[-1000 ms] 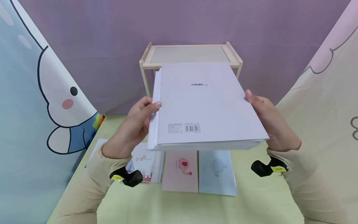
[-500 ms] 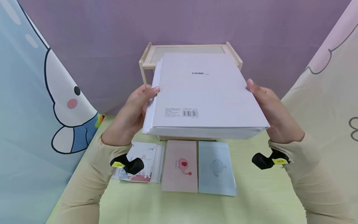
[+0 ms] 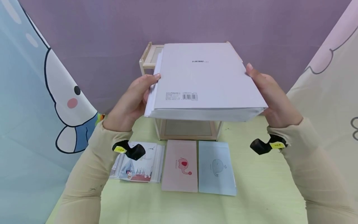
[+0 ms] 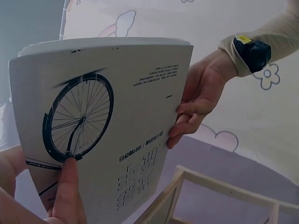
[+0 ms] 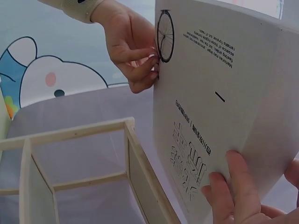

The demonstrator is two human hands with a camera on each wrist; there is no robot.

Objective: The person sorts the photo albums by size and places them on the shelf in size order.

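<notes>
A thick white book [image 3: 201, 74] is held flat in the air by both hands, back cover with barcode facing up. My left hand [image 3: 130, 101] grips its left edge, thumb on top and fingers beneath. My right hand [image 3: 272, 96] grips the right edge the same way. The underside cover [image 4: 107, 107], seen in the left wrist view, bears a bicycle wheel and printed lettering. In the right wrist view, right-hand fingers [image 5: 243, 186] press against that cover. The book overlaps most of the top of a small wooden rack [image 3: 146, 57] in the head view.
On the green table [image 3: 268, 186] lie a pink notebook [image 3: 179, 177] with an elephant, a blue notebook [image 3: 216, 180] with a whale, and several illustrated booklets [image 3: 145, 161] at left. The rack's lower shelf [image 3: 187, 128] stands just behind them. Printed cloth hangs on both sides.
Both hands have raised the book and carried it forward, so it now covers more of the rack's top. The lower shelf has come into sight beneath it. The notebooks have not moved.
</notes>
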